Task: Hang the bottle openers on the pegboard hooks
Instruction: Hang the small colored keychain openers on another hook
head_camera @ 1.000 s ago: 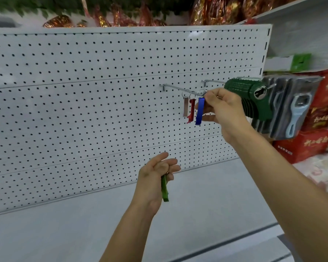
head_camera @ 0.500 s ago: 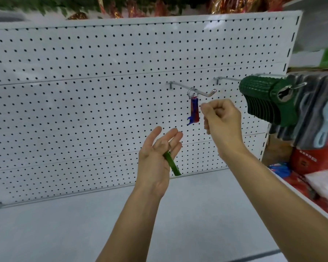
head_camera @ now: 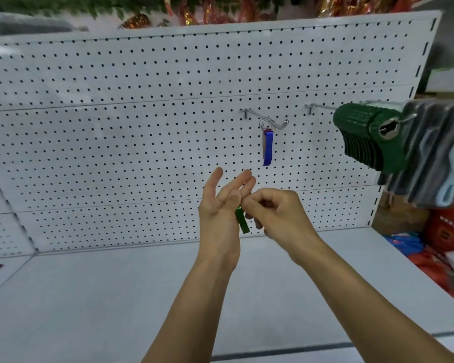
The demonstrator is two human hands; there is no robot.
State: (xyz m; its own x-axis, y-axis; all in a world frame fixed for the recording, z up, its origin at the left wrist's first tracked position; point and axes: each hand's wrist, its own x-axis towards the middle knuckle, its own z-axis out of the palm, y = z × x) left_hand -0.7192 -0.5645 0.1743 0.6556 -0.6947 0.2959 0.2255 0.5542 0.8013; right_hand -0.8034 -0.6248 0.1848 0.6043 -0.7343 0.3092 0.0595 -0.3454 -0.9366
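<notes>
The left hand (head_camera: 218,205) stands palm-up in front of the pegboard (head_camera: 142,127), its fingers straight and spread, with the thumb laid over a green bottle opener (head_camera: 241,222) so that it lies pinned against the palm, probably to offer it for pickup. The right hand (head_camera: 275,216) meets it with its fingers curled and pinching the opener's upper end, likely to take it by the ring for threading. Above them, a hook (head_camera: 266,119) already carries hung openers by their rings, the blue opener (head_camera: 268,148) foremost. To the right, a neighbouring hook holds green padlocks (head_camera: 364,137). The shelf (head_camera: 116,297) lies below.
</notes>
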